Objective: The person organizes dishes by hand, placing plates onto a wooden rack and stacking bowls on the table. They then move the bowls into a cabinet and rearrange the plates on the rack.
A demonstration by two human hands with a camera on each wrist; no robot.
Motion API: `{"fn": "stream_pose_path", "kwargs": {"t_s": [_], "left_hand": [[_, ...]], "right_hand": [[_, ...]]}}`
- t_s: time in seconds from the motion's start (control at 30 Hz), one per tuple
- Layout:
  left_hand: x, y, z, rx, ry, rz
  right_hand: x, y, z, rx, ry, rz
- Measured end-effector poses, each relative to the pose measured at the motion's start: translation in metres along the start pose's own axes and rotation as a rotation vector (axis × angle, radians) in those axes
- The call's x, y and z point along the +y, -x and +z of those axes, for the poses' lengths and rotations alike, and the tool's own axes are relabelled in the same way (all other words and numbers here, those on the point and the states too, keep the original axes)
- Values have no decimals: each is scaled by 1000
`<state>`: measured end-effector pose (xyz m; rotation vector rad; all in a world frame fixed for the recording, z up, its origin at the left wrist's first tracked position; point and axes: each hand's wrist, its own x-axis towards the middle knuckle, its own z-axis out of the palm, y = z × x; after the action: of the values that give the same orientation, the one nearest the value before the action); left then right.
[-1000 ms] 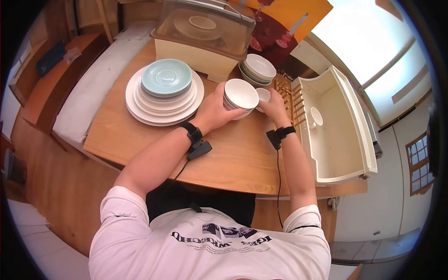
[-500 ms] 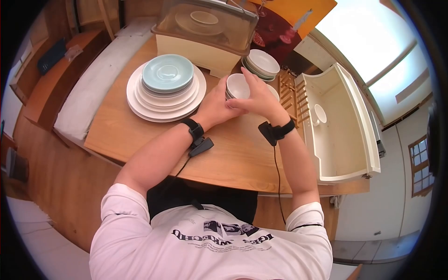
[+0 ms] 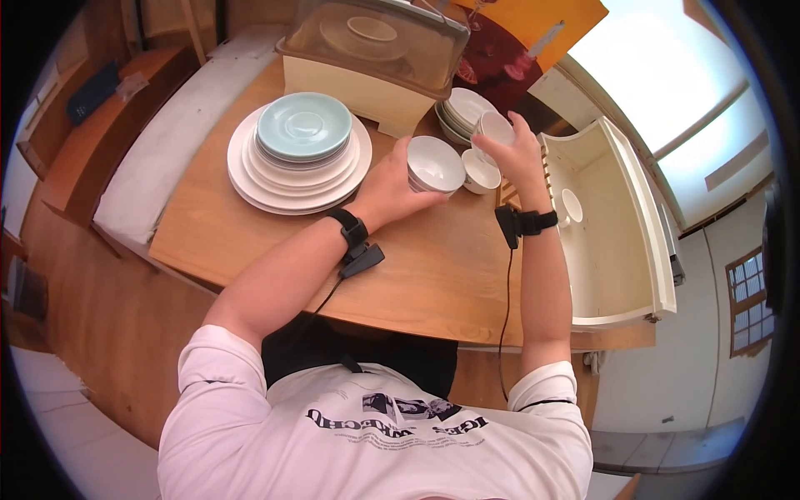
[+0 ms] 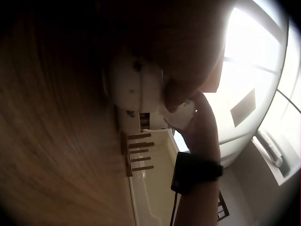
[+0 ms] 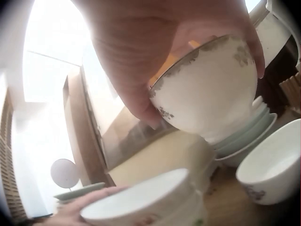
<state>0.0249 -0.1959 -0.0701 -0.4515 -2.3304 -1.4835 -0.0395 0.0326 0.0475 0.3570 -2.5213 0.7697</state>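
The left hand (image 3: 390, 190) grips the side of a small stack of white bowls (image 3: 437, 163) on the wooden table. Held in the right hand (image 3: 521, 158) is a single white bowl (image 3: 495, 130), raised and tilted; in the right wrist view this bowl (image 5: 207, 89) shows a worn floral pattern near its rim. Beneath and beside it, another white bowl (image 3: 482, 177) stands on the table, right of the stack. Both bowls and the right forearm (image 4: 197, 202) appear dimly in the left wrist view.
Stacked plates topped by a pale blue one (image 3: 303, 125) stand left. Behind are a lidded box (image 3: 358, 92) and more stacked dishes (image 3: 454, 125). To the right, a cream rack (image 3: 600, 275) holds a white cup (image 3: 572, 206); wooden pegs stand beside it.
The right hand reached over to the left hand's stack, then moved back right with one bowl lifted from it. The left hand stays round the stack.
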Motion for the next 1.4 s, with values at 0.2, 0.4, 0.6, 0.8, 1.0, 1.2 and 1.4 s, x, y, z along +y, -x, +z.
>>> {"fn": "stream_pose_path", "kwargs": {"t_s": [0.2,0.4,0.6,0.8,1.0,1.2,1.4], "left_hand": [[3,0,-2,-13,20,-12],[0,0,0,-10,8,-9],[0,-1,0,-2,6,1],[1,0,-1,-50,50,-6],[-1,-1,0,-163,101,14],[1,-1,1,-156,100,42],[0,0,2,-168,51,10]], "right_hand": [[49,6,22,-145,125,53],[61,9,38,-189,144,82],[66,11,46,-163,125,72],[-2,22,32,-199,-230,-236],[-35,40,30,-538,-31,-329],[-44,42,25,-552,22,-161],[-41,31,10,-355,-102,-117]]}}
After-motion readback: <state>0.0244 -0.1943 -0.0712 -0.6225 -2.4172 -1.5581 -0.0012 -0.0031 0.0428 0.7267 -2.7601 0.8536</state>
